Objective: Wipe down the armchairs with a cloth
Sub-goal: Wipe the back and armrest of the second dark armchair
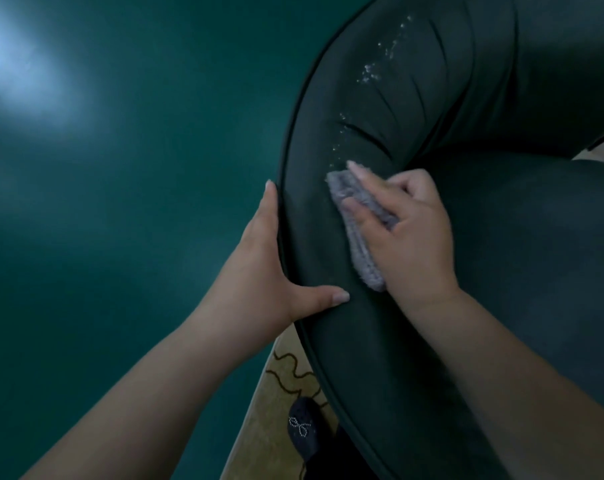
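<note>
A dark green armchair [484, 98] fills the right half of the view, with white specks and droplets running down its padded inner back. My right hand [408, 233] grips a folded grey cloth [359, 216] and presses it against the padding just below the specks. My left hand [273, 268] clasps the chair's piped outer edge, fingers round the outside and thumb lying on the inner side.
A teal wall [120, 202] stands close behind the chair on the left, with a bright glare at its upper left. Below lies a beige patterned carpet [280, 393], and my foot in a dark slipper [304, 431] stands beside the chair's base.
</note>
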The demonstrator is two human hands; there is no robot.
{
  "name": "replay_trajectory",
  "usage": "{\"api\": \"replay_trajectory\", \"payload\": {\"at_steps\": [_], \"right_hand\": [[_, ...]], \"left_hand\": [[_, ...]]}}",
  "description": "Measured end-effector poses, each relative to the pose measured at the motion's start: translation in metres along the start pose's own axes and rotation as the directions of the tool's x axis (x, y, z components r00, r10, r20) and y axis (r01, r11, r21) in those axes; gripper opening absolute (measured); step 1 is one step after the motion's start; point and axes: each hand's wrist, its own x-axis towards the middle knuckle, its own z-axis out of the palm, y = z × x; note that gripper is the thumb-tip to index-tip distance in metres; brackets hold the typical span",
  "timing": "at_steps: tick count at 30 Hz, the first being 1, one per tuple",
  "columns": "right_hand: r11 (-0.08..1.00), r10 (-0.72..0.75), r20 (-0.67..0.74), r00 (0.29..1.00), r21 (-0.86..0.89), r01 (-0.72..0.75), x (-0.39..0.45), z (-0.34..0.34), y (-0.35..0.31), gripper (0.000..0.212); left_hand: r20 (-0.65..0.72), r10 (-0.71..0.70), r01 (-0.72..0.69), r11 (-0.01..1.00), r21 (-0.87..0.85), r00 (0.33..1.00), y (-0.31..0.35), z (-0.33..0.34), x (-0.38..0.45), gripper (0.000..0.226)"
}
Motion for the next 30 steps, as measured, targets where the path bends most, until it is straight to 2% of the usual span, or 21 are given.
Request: {"api": "replay_trajectory", "payload": {"at_steps": [2,4,6,8,9,14,16,19,21,23,27,28,30], "right_hand": [[0.997,0.075,-0.026,0.997,0.004,-0.075,-0.001,-0.006,0.007,0.039],[0.996,0.081,-0.040,0.996,0.041,-0.079,0.004,-0.002,0.000,0.038],[0.998,0.001,-0.014,1.000,0.070,0.000,0.012,0.007,-0.017,0.041],[0.992,-0.125,0.039,0.991,-0.008,0.125,0.016,0.016,-0.026,0.044],[0.989,-0.144,0.038,0.989,-0.028,0.145,0.016,0.017,-0.022,0.044],[0.988,0.152,-0.084,0.985,0.036,-0.150,0.009,-0.005,0.024,0.036],[0.982,0.176,-0.122,0.977,0.093,-0.165,0.022,-0.002,0.019,0.036],[0.992,0.044,-0.101,0.994,0.126,-0.031,0.057,0.021,-0.012,0.042],[0.997,-0.058,-0.053,0.997,0.038,0.060,0.070,0.033,-0.025,0.043],[0.996,-0.082,-0.074,0.994,-0.047,0.079,0.067,0.028,-0.014,0.040],[0.985,0.155,-0.157,0.975,-0.045,-0.164,0.047,-0.006,0.029,0.036],[0.981,0.190,-0.185,0.964,-0.012,-0.196,0.048,-0.008,0.031,0.036],[0.986,0.164,-0.217,0.962,0.060,-0.154,0.060,0.002,0.017,0.036]], "left_hand": [[0.005,-0.006,0.006,1.000,-0.001,1.000,0.001,-0.001,0.000,0.142],[0.008,-0.006,0.006,1.000,0.005,1.000,0.001,-0.001,0.001,0.143],[0.001,-0.001,0.001,1.000,0.003,1.000,0.001,0.000,0.001,0.143],[-0.012,0.010,-0.010,1.000,0.002,1.000,0.000,0.000,0.001,0.142],[-0.015,0.010,-0.010,1.000,0.004,1.000,0.001,0.001,0.001,0.141],[-0.031,-0.008,0.008,1.000,-0.011,0.999,0.005,0.001,0.006,0.139],[-0.038,0.000,0.000,1.000,-0.001,0.999,0.008,0.001,0.011,0.139],[-0.062,0.027,-0.025,0.999,0.032,0.998,0.010,0.001,0.021,0.138],[-0.076,0.045,-0.040,0.997,0.067,0.996,0.012,-0.001,0.027,0.137],[-0.078,0.050,-0.045,0.996,0.071,0.996,0.015,-0.003,0.033,0.136],[-0.071,0.038,-0.033,0.998,0.062,0.997,0.018,-0.006,0.041,0.136],[-0.072,0.037,-0.032,0.997,0.068,0.997,0.018,-0.006,0.043,0.137],[-0.077,0.037,-0.031,0.997,0.074,0.996,0.019,-0.006,0.046,0.138]]}}
